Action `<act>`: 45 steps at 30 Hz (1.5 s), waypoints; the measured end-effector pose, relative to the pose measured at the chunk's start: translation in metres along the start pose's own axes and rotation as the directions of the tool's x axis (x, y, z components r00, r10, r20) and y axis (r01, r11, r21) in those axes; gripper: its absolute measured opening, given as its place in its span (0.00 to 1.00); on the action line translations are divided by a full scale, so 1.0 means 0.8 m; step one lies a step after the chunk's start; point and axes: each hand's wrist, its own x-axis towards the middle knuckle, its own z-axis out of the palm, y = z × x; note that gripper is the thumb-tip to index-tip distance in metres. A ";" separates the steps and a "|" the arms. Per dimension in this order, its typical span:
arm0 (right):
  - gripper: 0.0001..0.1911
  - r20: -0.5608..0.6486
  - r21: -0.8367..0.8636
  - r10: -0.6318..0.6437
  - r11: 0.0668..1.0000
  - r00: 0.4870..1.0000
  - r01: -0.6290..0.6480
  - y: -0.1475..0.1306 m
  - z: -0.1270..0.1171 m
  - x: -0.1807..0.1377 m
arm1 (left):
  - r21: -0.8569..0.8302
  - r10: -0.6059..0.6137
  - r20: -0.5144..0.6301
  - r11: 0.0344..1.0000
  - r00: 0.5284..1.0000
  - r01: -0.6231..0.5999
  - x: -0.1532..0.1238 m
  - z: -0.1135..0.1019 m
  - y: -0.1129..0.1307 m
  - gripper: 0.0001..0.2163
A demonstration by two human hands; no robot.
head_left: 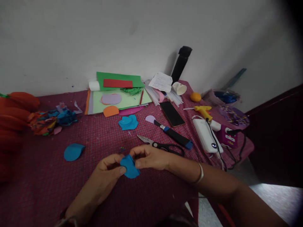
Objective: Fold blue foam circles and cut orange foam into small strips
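Between my two hands is a piece of blue paper (130, 167), curved and bent at its edges. My left hand (107, 171) pinches its left side, thumb on the near face. My right hand (151, 157) grips its upper right edge with thumb and fingers. Just beyond my right hand lie black-handled scissors (155, 144), their blades pointing left. Another blue paper piece (74, 152), rounded with a raised corner, rests on the cloth to the left. Farther back sits a small stack of blue paper petal shapes (128, 122).
Crumpled paper scraps (50, 119) and an orange pleated object (14, 119) are at left. Coloured sheets (97, 104) lie by the wall. To the right are a utility knife (176, 135), a phone (172, 113), a yellow glue gun (203, 112), a white power bank (204, 134) and cables.
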 end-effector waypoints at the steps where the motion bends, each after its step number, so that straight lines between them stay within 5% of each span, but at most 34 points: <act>1: 0.22 0.003 0.004 0.004 1.000 1.000 -0.004 0.001 0.000 0.000 | -0.006 0.002 0.000 1.000 1.000 -0.002 0.001 -0.001 -0.001 0.10; 7: 0.22 0.001 0.059 0.010 0.998 1.000 -0.010 0.011 -0.002 0.002 | -0.019 0.023 0.038 1.000 0.999 -0.022 0.003 -0.007 -0.005 0.09; 14: 0.14 -0.231 0.078 -0.220 0.967 0.948 0.243 0.014 0.007 0.003 | -0.054 0.021 0.032 0.998 0.999 -0.019 0.004 0.003 -0.003 0.08; 21: 0.17 -0.158 0.028 -0.108 0.993 0.982 0.114 0.009 0.004 -0.002 | -0.047 -0.003 0.033 0.999 0.999 0.005 0.005 0.006 -0.002 0.09; 37: 0.14 -0.110 0.067 -0.099 0.992 0.989 0.107 0.013 0.004 -0.002 | -0.006 0.025 0.070 1.000 0.997 -0.025 0.006 0.001 -0.007 0.05; 41: 0.18 -0.128 0.040 -0.145 0.988 0.981 0.151 0.004 0.004 -0.003 | 0.153 0.180 0.055 0.970 0.982 -0.187 0.004 -0.005 -0.006 0.03; 45: 0.15 -0.166 -0.101 -0.197 0.978 0.966 0.182 -0.004 0.001 -0.003 | 0.461 0.449 0.152 0.756 0.881 -0.465 -0.006 -0.004 0.009 0.05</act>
